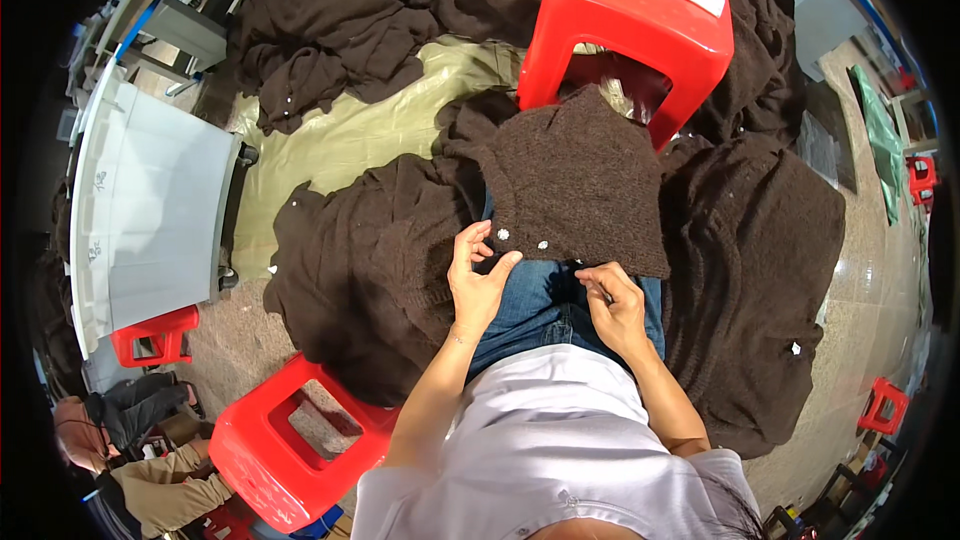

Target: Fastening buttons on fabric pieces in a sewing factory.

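Note:
Across my lap lies a dark brown knit garment piece point(590, 170), its lower edge over my jeans. Along that edge sit small white flower-like buttons point(503, 235), one close to the left corner. My left hand point(475, 285) rests at this corner, fingertips against the knit and thumb spread away from the bent fingers. At the edge's right part, my right hand point(613, 305) is closed in a pinch just below another small white button point(578, 261). Whatever is between its fingertips is too small to make out.
Brown knit heaps point(365, 260) lie at my left, with another brown pile point(750, 280) at my right. A red stool point(630, 10) stands ahead, another red stool point(270, 450) behind left. A white bin point(160, 205) stands left beside yellowish sheeting point(340, 145). Another person's legs point(165, 500) show lower left.

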{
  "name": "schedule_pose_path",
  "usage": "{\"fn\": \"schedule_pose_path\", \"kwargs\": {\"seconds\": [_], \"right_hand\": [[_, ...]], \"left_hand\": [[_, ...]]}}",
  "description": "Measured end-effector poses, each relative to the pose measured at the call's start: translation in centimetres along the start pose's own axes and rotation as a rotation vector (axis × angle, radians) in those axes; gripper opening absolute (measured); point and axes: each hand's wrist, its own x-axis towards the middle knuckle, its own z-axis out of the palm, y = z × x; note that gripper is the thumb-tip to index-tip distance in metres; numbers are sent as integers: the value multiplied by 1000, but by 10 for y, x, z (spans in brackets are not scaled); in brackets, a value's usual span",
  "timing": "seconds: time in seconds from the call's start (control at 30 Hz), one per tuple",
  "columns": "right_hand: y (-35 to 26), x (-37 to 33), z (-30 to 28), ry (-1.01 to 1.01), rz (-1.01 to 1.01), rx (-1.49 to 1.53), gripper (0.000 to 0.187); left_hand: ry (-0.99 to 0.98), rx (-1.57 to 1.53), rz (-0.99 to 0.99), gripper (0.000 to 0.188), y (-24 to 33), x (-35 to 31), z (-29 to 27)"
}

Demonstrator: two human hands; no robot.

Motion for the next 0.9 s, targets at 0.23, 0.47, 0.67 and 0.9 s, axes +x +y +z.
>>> {"fn": "schedule_pose_path", "kwargs": {"seconds": [0.23, 0.47, 0.67, 0.9], "right_hand": [[-4, 3, -1, -53, 48, -8, 18], [-27, 28, 21, -307, 389, 421, 65], [-33, 40, 47, -425, 722, 751, 50], [-18, 36, 57, -364, 628, 439, 53]], "left_hand": [[107, -228, -246, 10, -27, -1, -1], [154, 303, 348, 6, 17, 3, -6], [11, 190, 374, 2, 17, -8, -6], [-46, -110, 113, 6, -1, -12, -2]]}}
